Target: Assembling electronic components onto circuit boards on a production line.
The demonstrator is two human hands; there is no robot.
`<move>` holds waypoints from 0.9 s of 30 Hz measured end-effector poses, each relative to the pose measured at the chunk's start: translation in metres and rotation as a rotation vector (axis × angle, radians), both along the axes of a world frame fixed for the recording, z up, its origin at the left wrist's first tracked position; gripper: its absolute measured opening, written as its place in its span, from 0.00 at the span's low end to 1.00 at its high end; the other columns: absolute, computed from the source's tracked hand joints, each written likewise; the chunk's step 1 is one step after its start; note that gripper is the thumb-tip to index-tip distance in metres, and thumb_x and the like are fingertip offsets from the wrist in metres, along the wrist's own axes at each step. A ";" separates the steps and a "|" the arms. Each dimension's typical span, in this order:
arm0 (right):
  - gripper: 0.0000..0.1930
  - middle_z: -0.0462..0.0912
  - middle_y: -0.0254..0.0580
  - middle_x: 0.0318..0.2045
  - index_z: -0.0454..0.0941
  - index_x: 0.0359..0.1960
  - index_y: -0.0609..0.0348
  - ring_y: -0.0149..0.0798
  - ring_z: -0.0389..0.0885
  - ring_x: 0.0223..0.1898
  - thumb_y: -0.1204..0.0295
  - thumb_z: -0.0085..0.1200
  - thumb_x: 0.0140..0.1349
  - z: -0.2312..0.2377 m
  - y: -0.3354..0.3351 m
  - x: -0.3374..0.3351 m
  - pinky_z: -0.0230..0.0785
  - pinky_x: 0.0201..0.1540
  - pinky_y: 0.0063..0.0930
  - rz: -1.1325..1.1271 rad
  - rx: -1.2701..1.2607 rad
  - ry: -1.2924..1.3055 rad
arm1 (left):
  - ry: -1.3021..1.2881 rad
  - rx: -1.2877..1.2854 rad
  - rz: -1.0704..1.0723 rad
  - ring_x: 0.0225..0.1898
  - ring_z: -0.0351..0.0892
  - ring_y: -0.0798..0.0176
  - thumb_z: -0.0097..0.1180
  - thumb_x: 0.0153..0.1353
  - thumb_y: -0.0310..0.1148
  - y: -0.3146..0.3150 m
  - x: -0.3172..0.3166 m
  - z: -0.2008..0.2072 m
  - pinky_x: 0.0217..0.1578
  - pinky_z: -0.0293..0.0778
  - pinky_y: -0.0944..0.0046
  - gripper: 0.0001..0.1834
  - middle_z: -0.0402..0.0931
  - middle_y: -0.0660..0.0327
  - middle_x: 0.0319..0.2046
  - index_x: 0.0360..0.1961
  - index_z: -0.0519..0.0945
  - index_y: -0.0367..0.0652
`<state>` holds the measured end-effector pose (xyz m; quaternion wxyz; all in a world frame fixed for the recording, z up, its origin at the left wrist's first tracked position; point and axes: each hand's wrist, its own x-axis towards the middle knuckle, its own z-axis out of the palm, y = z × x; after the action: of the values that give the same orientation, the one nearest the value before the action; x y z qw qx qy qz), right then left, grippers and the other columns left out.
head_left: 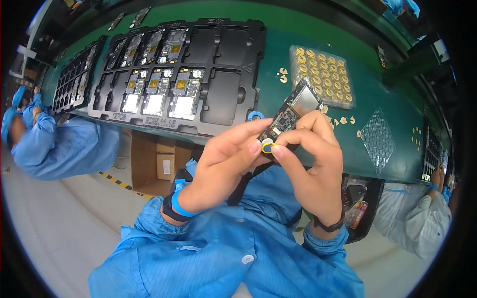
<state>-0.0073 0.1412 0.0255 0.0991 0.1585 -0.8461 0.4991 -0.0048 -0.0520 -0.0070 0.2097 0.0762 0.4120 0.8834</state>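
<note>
Between my hands, above the table's near edge, a circuit board [284,120] with a silver metal plate is held tilted. My left hand [216,156] grips its near-left corner, fingers behind and thumb in front. At that corner sits a round, coin-shaped part with a yellow rim and dark face [268,148], probably a coin cell. My right hand [318,161] pinches its edge between thumb and forefinger, while the left thumb tip touches its other side. The right hand's other fingers curl beside the board. Whether the round part is attached to the board cannot be made out.
A black moulded tray [222,97] holding several similar boards lies left on the green table [278,39]. Right of it, a clear tray [349,103] holds many yellow-rimmed round parts. Small pale peeled bits [344,120] and a clear plastic sheet [377,139] lie nearby. Co-workers sit on both sides.
</note>
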 end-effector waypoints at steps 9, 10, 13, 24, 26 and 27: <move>0.05 0.71 0.40 0.32 0.84 0.33 0.62 0.44 0.71 0.38 0.77 0.67 0.57 0.009 -0.003 0.002 0.63 0.43 0.36 0.021 0.054 0.002 | 0.033 -0.092 -0.005 0.68 0.76 0.47 0.47 0.80 0.27 -0.008 0.007 -0.001 0.69 0.75 0.45 0.26 0.73 0.41 0.68 0.75 0.64 0.27; 0.05 0.71 0.40 0.32 0.84 0.33 0.62 0.44 0.71 0.38 0.77 0.68 0.57 0.010 -0.003 0.002 0.63 0.43 0.36 0.022 0.064 -0.001 | 0.032 -0.090 -0.003 0.68 0.76 0.47 0.47 0.80 0.27 -0.009 0.007 0.000 0.69 0.75 0.45 0.26 0.73 0.41 0.68 0.75 0.64 0.27; 0.05 0.71 0.40 0.32 0.85 0.33 0.61 0.44 0.71 0.37 0.76 0.68 0.56 0.012 -0.004 0.001 0.63 0.42 0.36 0.027 0.081 -0.003 | 0.037 -0.118 -0.008 0.68 0.76 0.47 0.47 0.80 0.26 -0.011 0.008 0.004 0.69 0.75 0.45 0.26 0.73 0.40 0.68 0.75 0.64 0.27; 0.06 0.69 0.36 0.32 0.84 0.33 0.62 0.37 0.70 0.37 0.79 0.69 0.55 0.023 0.007 -0.007 0.63 0.41 0.29 0.130 0.192 -0.004 | 0.192 -0.224 0.028 0.64 0.79 0.53 0.47 0.75 0.14 -0.006 0.008 0.001 0.65 0.79 0.50 0.27 0.77 0.42 0.63 0.74 0.67 0.27; 0.06 0.70 0.37 0.32 0.84 0.33 0.63 0.37 0.71 0.37 0.79 0.69 0.56 0.025 0.008 -0.008 0.63 0.41 0.29 0.144 0.200 -0.018 | 0.173 -0.213 0.019 0.62 0.79 0.60 0.48 0.76 0.15 -0.005 0.008 0.003 0.62 0.77 0.58 0.27 0.78 0.47 0.63 0.74 0.67 0.27; 0.06 0.70 0.37 0.32 0.84 0.33 0.63 0.36 0.71 0.36 0.79 0.69 0.56 0.025 0.008 -0.009 0.64 0.41 0.28 0.154 0.147 -0.042 | 0.159 -0.201 0.014 0.61 0.78 0.66 0.49 0.77 0.17 -0.005 0.008 0.004 0.59 0.76 0.65 0.27 0.79 0.51 0.63 0.74 0.66 0.27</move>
<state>-0.0166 0.1491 0.0503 0.0307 0.2195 -0.8676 0.4451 0.0033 -0.0570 -0.0026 0.1768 0.1220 0.5144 0.8302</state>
